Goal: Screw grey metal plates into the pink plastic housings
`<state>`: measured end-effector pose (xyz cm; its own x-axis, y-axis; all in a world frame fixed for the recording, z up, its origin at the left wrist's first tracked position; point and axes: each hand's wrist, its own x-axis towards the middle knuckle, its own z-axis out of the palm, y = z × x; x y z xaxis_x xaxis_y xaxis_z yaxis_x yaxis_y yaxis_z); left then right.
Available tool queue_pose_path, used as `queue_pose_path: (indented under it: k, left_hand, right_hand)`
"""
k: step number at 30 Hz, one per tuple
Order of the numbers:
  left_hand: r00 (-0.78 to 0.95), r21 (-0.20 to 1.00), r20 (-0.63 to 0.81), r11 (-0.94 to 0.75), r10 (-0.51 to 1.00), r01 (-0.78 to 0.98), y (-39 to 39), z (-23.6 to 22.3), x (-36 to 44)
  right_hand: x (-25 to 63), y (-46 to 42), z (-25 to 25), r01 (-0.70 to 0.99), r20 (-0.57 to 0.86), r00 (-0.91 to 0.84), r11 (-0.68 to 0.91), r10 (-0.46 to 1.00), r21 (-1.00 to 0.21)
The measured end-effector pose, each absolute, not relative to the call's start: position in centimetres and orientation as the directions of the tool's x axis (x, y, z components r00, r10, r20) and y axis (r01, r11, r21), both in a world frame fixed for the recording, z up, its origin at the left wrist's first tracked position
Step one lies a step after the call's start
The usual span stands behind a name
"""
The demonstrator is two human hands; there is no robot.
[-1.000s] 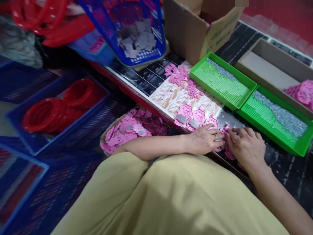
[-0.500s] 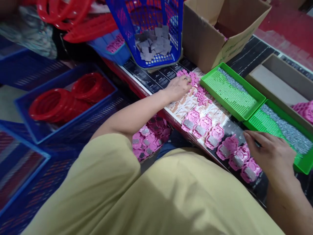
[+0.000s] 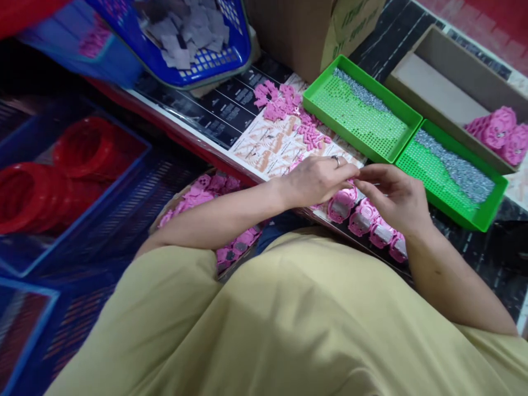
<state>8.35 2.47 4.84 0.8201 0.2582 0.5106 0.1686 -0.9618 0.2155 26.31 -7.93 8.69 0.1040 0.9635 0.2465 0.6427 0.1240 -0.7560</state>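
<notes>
My left hand, with a ring on one finger, hovers over a row of pink plastic housings along the table's near edge; its fingers are curled together. My right hand meets it fingertip to fingertip, fingers pinched. What the hands pinch between them is too small to make out. A loose heap of small pink parts lies farther back on the table.
Two green trays of small silver screws sit at the right. Behind them stand a cardboard box and a shallow carton of pink housings. A blue basket holds grey squares. A basket of pink housings sits below the table; red rings at left.
My left hand has come back from the far pink heap to the near row of housings. My right hand has lifted to meet it. The view has shifted down and left.
</notes>
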Motion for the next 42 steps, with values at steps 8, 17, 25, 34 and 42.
queue_pose_path:
  k: [8, 17, 25, 34, 42]
  left_hand:
    - [0.820, 0.569, 0.413, -0.815, 0.396, 0.107, 1.3, 4.5, 8.1]
    - [0.856, 0.071, 0.505, -0.994, 0.109, 0.085, -0.7, 3.2, 6.2]
    - [0.911, 0.042, 0.409, -0.998, 0.058, 0.045, -1.1, 2.3, 6.9]
    - [0.898, 0.052, 0.434, -0.997, 0.074, 0.057, -1.3, 1.0, 7.5]
    - [0.835, 0.123, 0.511, -0.979, 0.203, 0.163, 1.6, 2.4, 6.2]
  right_hand:
    - [27.3, -8.8, 6.9, 0.636, 0.202, 0.072, 0.111, 0.977, -0.764]
    - [28.1, -8.4, 4.5, 0.947, 0.351, -0.027, 0.136, 0.936, -0.290]
    - [27.4, -8.1, 4.9, 0.980, 0.188, -0.197, 0.194, 0.962, 0.035]
    - [27.6, -7.5, 5.7, 0.895, 0.196, -0.435, 0.398, 0.879, 0.200]
    - [26.8, -8.5, 5.6, 0.884, 0.248, -0.442, 0.371, 0.862, 0.284]
